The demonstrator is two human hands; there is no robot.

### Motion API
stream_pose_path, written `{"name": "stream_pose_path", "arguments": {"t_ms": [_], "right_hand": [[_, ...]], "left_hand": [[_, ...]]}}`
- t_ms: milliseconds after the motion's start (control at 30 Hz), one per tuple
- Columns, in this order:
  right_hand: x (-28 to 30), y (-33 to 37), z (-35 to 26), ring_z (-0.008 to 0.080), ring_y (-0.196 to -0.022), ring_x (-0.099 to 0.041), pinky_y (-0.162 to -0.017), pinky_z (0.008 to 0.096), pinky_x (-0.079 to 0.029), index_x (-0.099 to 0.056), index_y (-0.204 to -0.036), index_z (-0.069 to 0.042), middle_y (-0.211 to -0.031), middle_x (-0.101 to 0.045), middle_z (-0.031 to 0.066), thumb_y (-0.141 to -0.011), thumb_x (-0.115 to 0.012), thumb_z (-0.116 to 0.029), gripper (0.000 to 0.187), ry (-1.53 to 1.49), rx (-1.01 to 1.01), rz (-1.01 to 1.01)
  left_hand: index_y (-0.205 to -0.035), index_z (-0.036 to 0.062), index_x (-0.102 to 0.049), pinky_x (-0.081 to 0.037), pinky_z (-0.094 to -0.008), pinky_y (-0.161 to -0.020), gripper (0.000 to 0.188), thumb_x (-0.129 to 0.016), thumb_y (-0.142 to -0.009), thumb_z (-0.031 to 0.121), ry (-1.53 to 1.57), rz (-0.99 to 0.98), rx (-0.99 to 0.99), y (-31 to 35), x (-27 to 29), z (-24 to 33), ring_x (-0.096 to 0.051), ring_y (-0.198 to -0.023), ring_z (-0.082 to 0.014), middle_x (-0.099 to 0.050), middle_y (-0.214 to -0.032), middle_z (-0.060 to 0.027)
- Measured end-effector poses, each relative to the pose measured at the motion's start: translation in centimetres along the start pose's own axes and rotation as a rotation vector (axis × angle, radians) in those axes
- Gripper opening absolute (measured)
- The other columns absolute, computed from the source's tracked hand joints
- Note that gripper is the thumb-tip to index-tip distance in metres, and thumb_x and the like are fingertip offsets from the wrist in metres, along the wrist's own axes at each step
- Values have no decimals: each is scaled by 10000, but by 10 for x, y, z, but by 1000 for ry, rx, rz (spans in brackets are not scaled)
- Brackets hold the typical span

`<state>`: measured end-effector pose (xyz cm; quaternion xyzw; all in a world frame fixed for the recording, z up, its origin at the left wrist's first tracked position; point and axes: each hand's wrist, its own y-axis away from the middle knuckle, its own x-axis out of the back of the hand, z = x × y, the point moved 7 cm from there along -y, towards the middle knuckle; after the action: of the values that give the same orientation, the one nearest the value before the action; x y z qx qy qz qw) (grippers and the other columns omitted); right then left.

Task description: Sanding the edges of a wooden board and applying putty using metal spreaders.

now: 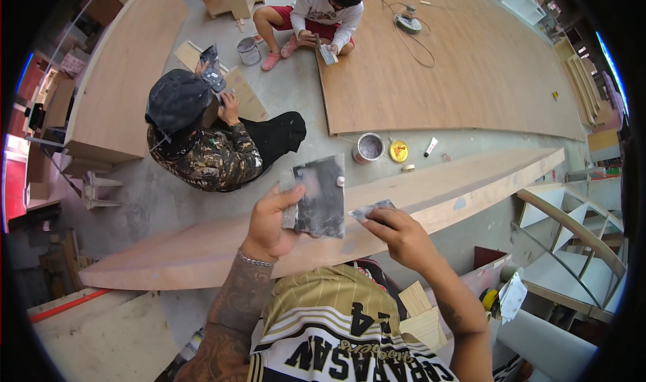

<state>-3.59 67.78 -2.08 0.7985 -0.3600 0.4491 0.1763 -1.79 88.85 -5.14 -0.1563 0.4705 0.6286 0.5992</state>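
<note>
My left hand (270,222) is closed around a dark, putty-smeared board (321,204), thumb over its face. A small pale blob of putty (340,181) clings to the board's right edge. Just to the right, my right hand (402,239) grips a flat putty knife (371,210) whose blade points left toward the board without touching it. Below both hands a long, pale wooden panel (484,183) stretches across in front of me, with grey filler patches (460,203) along its edge.
A co-worker in a cap (178,103) crouches left, and another (330,12) sits beside a large plywood sheet (464,66). A putty can (369,148), yellow lid (398,151) and tube (431,146) lie beyond my panel. A curved wooden frame (572,227) stands right.
</note>
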Motion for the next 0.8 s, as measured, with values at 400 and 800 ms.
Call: {"name": "stream_pose_path", "arguments": {"t_ms": [400,800], "right_hand": [[86,-33,-39,308,-1155,-635,-975,470,-512,-718,-1165,-97,-1224,-700,38,-747,-708,-47,422,276,300,122],[98,30,53,327,-1158,-662,-1029,452,-494,-732,-1104,-36,-1213,-708,160,-724,-583,196,470,-542,-108,279]], "left_hand": [[-1254,-42,-578,-599,-340,-631,362,-599,-960,169,-530,-232,244,-16,-15,14,-713,-835,-196,-701,-1032,-99],[-1208,80,-604,-608,-368,-780,235,-568,-1007,196,44,93,66,-66,18,-11,-709,-973,-199,-711,-1110,-63]]}}
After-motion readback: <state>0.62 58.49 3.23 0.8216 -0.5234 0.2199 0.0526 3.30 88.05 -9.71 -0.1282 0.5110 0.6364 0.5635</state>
